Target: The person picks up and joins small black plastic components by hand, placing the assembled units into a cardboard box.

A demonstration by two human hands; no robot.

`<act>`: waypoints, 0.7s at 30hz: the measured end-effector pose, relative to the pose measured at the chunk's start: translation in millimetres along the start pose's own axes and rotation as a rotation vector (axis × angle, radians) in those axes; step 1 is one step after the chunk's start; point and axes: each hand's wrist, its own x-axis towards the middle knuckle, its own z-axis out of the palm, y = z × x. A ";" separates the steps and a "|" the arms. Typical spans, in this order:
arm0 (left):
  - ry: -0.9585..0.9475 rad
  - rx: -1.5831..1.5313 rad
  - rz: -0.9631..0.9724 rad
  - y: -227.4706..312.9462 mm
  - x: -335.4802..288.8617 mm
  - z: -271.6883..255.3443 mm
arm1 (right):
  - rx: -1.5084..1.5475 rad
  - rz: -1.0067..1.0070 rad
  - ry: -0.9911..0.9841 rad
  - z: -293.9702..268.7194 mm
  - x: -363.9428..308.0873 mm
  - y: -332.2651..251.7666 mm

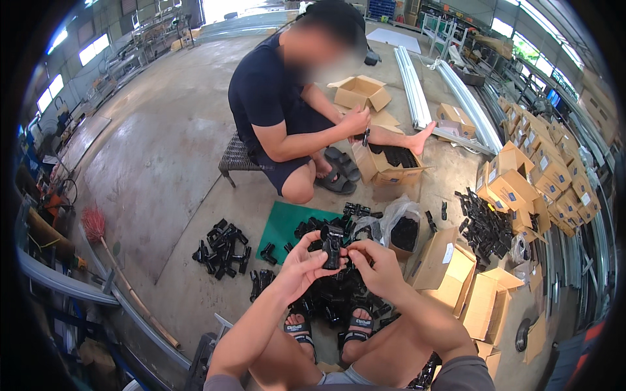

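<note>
Both hands are meeting on one black plastic fitting (332, 246), held up in front of the knees, above the pile of black parts (339, 296) on the floor.

Left hand (301, 264) is cupping the fitting from the left, its fingers curled around the lower body and the thumb pressing near the top. Right hand (378, 264) is closing in from the right, fingertips pinching the upper right edge of the same piece. Neither hand is spread.

The fitting's long axis is standing roughly upright, slightly tilted. It is lying between the two hands, touching both; the left hand is carrying more of it.

Relative to the fitting: a green mat (283, 225) is lying just beyond it, a clear bag of black parts (401, 228) beyond and to the right, open cardboard boxes (450, 270) to the right. Another person (287, 111) is sitting farther beyond, working over a box of their own (388, 166).
</note>
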 end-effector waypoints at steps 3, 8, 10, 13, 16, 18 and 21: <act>-0.003 0.098 -0.061 0.4 -0.9 4.1 | 0.088 0.010 0.054 4.3 -1.0 -0.2; 0.018 0.245 -0.096 -1.0 -3.3 2.5 | -0.021 -0.063 -0.002 0.7 0.0 -4.7; 0.041 0.292 -0.081 -0.5 -4.3 3.7 | -0.034 -0.090 -0.025 0.7 -0.4 -3.0; 0.062 0.397 -0.017 0.4 -8.9 4.6 | 0.064 -0.012 0.010 6.8 -1.5 -9.1; 0.062 0.463 0.013 1.8 -9.8 12.9 | 0.095 0.019 0.061 10.3 -1.5 -5.9; 0.080 0.516 0.039 0.0 -11.4 13.2 | 0.079 0.090 -0.012 7.2 -1.4 -4.3; 0.111 0.632 0.047 -5.7 -10.5 9.9 | 0.090 0.113 -0.052 5.3 -2.3 -0.5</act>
